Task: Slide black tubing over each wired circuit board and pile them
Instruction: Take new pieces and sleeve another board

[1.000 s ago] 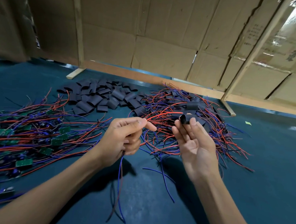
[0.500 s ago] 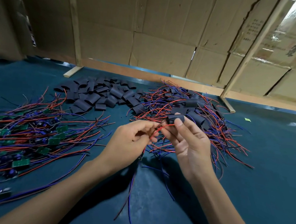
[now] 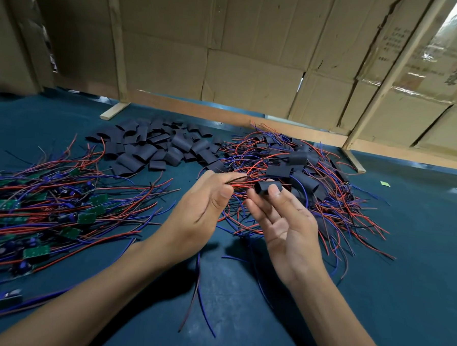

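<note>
My left hand [image 3: 204, 211] pinches the red and blue wires [image 3: 239, 179] of one board; their other ends hang below the hand to the mat. My right hand [image 3: 285, 223], palm up, holds a short black tube [image 3: 267, 186] at its fingertips, just right of the wire tips. The board itself is hidden inside my left hand. Loose black tubes [image 3: 157, 148] lie in a heap at the back. Bare green boards with wires [image 3: 48, 211] spread out on the left. A pile of sleeved boards [image 3: 301, 176] lies behind my right hand.
Everything rests on a dark teal mat [image 3: 416, 262]. Cardboard panels [image 3: 254, 68] on wooden slats wall off the back edge. A small green scrap [image 3: 385, 183] lies at the far right.
The hands have drawn slightly apart. My right hand has turned palm up with the tube on its fingertips, and the wire tips point toward the tube's opening.
</note>
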Demonstrator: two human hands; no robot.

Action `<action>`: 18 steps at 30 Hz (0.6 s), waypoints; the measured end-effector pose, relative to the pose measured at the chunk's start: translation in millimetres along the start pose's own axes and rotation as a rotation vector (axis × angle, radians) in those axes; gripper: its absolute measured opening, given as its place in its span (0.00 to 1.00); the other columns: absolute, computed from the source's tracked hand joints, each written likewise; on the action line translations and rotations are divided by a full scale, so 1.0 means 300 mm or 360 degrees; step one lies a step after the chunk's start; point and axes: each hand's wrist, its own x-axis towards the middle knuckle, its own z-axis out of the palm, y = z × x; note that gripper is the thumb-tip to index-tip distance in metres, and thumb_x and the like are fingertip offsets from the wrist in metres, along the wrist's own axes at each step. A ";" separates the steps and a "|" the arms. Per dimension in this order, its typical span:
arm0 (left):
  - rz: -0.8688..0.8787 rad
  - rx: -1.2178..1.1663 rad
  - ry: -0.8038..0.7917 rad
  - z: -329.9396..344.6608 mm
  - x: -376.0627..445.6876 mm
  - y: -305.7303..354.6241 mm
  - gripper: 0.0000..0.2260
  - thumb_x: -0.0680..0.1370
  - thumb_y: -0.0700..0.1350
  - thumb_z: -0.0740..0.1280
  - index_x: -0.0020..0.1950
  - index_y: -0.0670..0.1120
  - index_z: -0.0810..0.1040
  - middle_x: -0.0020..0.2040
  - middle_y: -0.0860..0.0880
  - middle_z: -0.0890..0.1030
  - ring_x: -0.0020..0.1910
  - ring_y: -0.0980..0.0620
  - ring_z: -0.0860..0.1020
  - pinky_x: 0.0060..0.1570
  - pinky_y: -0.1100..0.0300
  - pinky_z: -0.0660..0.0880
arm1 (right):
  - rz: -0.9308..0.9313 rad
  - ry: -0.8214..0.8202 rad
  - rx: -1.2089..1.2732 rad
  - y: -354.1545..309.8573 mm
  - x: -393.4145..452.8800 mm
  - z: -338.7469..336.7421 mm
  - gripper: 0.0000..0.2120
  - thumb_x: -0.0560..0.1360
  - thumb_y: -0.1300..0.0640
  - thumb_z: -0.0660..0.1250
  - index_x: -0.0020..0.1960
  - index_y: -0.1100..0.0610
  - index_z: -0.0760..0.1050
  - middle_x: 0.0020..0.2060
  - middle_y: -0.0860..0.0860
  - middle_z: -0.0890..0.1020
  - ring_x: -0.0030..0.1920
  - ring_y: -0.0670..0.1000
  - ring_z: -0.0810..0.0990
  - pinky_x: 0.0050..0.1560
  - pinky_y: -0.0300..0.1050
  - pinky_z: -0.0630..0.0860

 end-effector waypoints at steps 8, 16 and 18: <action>0.0173 0.0022 0.0309 0.024 -0.007 -0.001 0.12 0.80 0.42 0.67 0.62 0.44 0.83 0.42 0.55 0.73 0.39 0.59 0.73 0.43 0.72 0.67 | 0.0028 -0.0087 0.0084 0.019 -0.017 0.019 0.03 0.74 0.62 0.72 0.42 0.58 0.83 0.44 0.58 0.83 0.49 0.57 0.87 0.51 0.46 0.82; 0.0077 -0.0259 0.0397 0.049 -0.008 0.009 0.07 0.77 0.39 0.73 0.54 0.44 0.86 0.46 0.49 0.82 0.46 0.53 0.81 0.45 0.61 0.75 | 0.0007 -0.0124 0.0095 0.004 -0.017 0.024 0.05 0.74 0.61 0.71 0.40 0.57 0.83 0.40 0.55 0.84 0.44 0.54 0.87 0.49 0.44 0.82; 0.0090 -0.0264 0.0427 0.051 -0.007 0.016 0.06 0.77 0.36 0.72 0.53 0.41 0.86 0.46 0.47 0.82 0.46 0.58 0.80 0.46 0.70 0.72 | 0.0018 -0.0132 0.0099 0.008 -0.018 0.026 0.03 0.73 0.61 0.73 0.40 0.57 0.83 0.40 0.55 0.84 0.45 0.55 0.87 0.49 0.44 0.82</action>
